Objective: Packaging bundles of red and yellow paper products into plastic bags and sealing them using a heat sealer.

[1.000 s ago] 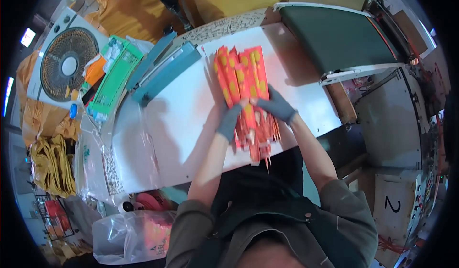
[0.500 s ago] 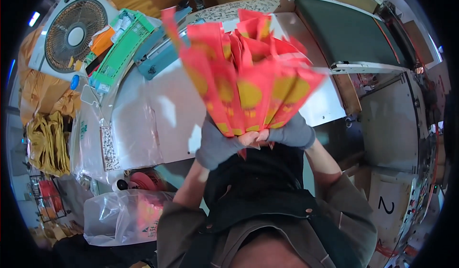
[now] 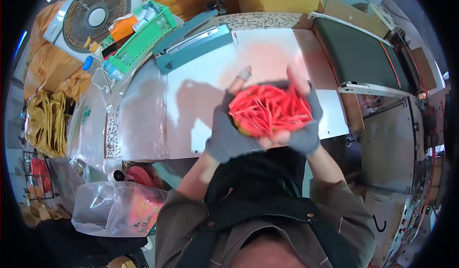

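Between my two hands is a thick bundle of thin red sheets [image 3: 270,110], seen end-on with many folded edges pressed together; whether they are bags or loose sheets I cannot tell. Some gold colour shows low on its left side. My left hand [image 3: 232,129], in a grey glove with bare fingertips, wraps the left side, its thumb or a finger with a grey band pointing up. My right hand [image 3: 308,127], gloved alike, wraps the right side, and its fingers are blurred. The bundle is above the front edge of the white worktable [image 3: 191,95].
A teal bar-shaped device [image 3: 196,48] lies on the table's far side. Left of it stand a green basket [image 3: 143,40] and a fan [image 3: 97,16]. A dark-topped machine bed [image 3: 358,52] borders the right. A clear plastic bag [image 3: 110,210] with red contents sits lower left.
The red bundle has come down and toward me, turning from its gold-printed sides to its folded ends. My hands have shifted from its bottom to around its sides.
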The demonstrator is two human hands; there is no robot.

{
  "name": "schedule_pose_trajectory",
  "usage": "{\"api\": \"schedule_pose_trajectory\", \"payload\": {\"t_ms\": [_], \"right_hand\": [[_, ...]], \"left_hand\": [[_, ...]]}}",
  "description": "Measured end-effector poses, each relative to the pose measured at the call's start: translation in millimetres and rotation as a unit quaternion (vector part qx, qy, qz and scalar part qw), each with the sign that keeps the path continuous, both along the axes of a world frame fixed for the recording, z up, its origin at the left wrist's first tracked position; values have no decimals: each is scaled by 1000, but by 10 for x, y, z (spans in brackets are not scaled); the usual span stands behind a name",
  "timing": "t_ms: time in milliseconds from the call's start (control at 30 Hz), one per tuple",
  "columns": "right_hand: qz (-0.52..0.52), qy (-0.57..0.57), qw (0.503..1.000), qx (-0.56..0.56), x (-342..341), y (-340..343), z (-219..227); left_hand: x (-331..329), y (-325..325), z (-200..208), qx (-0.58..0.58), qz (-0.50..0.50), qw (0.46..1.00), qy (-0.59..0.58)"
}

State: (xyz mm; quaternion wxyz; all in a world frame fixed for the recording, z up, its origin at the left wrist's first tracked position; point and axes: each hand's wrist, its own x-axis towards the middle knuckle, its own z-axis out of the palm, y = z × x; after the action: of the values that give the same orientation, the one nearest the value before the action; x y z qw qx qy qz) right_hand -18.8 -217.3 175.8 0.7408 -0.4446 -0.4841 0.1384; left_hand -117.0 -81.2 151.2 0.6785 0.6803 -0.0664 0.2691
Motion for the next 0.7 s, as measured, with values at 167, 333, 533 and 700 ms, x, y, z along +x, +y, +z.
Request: {"api": "schedule_pose_trajectory", "payload": {"t_ms": [167, 333, 533, 700], "right_hand": [[180, 115, 960, -178, 33, 13, -200], [292, 67, 897, -324, 142, 478, -705], [346, 22, 884, -315, -51, 872, -912], [334, 51, 880, -333, -83, 901, -988]], "left_hand": [[-349, -174, -295, -140, -39, 972, 185], [-464, -209, -1058, -112, 78, 980, 143], [-1695, 1569, -1260, 45, 286, 950, 118], [-2660, 2706, -1217, 389, 359, 650, 545]]}}
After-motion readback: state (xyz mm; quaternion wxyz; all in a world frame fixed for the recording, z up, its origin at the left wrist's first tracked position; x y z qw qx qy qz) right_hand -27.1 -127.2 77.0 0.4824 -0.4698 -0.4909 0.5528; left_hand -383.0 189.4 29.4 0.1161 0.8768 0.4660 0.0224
